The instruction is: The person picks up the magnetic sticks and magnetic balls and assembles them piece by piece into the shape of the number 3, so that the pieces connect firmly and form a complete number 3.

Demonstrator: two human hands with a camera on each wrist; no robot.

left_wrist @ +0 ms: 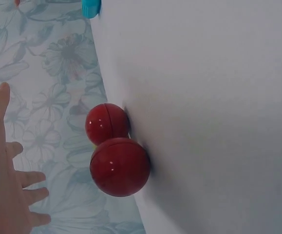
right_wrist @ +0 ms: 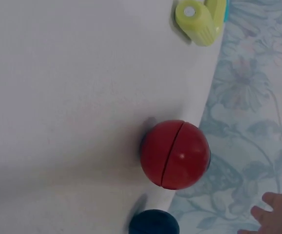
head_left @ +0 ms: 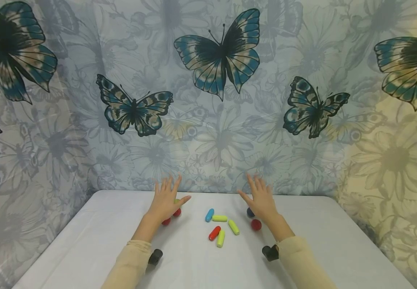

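My left hand (head_left: pixel 164 204) is held with straight, spread fingers above two red balls (left_wrist: pixel 120 168) at the left of the table, partly covering them in the head view. A bit of a yellow-green ball (head_left: pixel 176 200) shows behind its thumb. Opposite, my right hand (head_left: pixel 262 204) also has its fingers spread, beside a dark blue ball (head_left: pixel 250 212) and a red ball (head_left: pixel 256 224) with a seam round it. Neither hand holds anything. Between the hands lie stubby cylinders: a blue one (head_left: pixel 209 215), a red one (head_left: pixel 214 233) and three yellow-green ones (head_left: pixel 219 218).
A white cloth covers the table (head_left: pixel 194 265), whose far edge meets a curtain (head_left: pixel 223 160) printed with butterflies and flowers. Black wrist cameras (head_left: pixel 155 257) jut inward from both sleeves, low over the table.
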